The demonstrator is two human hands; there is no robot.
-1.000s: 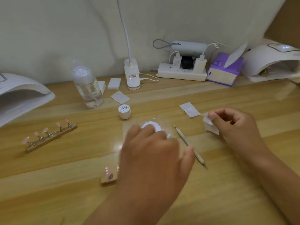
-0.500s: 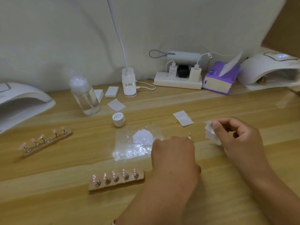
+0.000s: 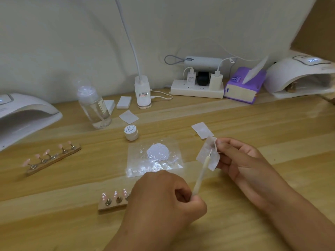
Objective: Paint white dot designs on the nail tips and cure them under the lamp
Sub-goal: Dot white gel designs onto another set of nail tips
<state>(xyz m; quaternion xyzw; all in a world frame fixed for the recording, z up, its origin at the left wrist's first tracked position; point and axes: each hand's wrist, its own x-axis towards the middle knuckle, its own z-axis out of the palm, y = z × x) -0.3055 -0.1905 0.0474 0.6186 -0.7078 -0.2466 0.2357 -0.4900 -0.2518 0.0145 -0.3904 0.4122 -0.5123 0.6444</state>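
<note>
Over table (image 3: pixel 253 115) | left hand (image 3: pixel 163 201) grips dotting tool (image 3: pixel 201 175) | right hand (image 3: pixel 243 162) pinches wipe (image 3: pixel 206 153)

The left hand (image 3: pixel 163 201) sits low in the centre with its back to the camera, its fingers curled in and pinching the lower end of a thin dotting stick (image 3: pixel 199 176) that slants up to the right. The right hand (image 3: pixel 241 160) reaches in from the lower right, forearm bare, thumb and fingers pinching a small white wipe (image 3: pixel 206 154) at the stick's tip
</note>
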